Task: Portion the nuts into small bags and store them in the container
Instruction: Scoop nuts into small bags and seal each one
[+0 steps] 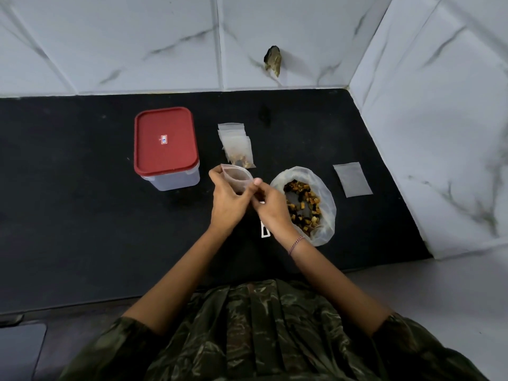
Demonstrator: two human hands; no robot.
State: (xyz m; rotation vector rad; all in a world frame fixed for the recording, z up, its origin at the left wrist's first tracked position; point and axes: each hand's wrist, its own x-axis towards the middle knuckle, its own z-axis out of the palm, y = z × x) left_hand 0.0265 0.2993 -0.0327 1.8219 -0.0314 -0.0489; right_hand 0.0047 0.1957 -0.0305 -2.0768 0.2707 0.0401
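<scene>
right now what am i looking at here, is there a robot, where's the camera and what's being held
No robot here. One camera worn on the person's head looks down at their two bare hands. On the black counter are a container with its red lid on, a small pile of bags, the front one holding nuts, a big open bag of nuts and one flat empty bag. The left hand holds a small bag, and the right hand pinches it at its mouth.
</scene>
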